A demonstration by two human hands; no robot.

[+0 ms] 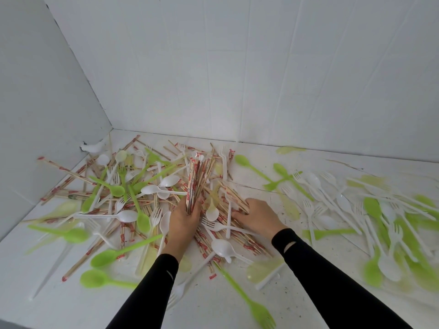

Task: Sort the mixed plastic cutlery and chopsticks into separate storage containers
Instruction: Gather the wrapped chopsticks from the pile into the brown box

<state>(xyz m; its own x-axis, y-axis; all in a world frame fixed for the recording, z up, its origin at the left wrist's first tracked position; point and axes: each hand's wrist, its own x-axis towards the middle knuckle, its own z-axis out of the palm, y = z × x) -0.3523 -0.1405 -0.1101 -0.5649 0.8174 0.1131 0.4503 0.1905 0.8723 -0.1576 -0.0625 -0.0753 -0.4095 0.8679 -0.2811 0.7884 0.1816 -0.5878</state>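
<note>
A mixed heap of cutlery [133, 198] covers the white surface: green and white plastic spoons and forks tangled with paper-wrapped wooden chopsticks. My left hand [184, 216] grips an upright bundle of wrapped chopsticks [198, 181] in the middle of the heap. Just to its right, my right hand [257, 216] lies palm down on flat chopsticks [235, 203], its fingers curled round some of them. A white spoon [212, 213] and a white fork [221, 226] lie between the two hands.
To the right spreads a looser group of white and green spoons and forks [370, 210]. White walls [213, 79] close in the back and left. A green fork [257, 309] lies near the front edge. No storage container is in view.
</note>
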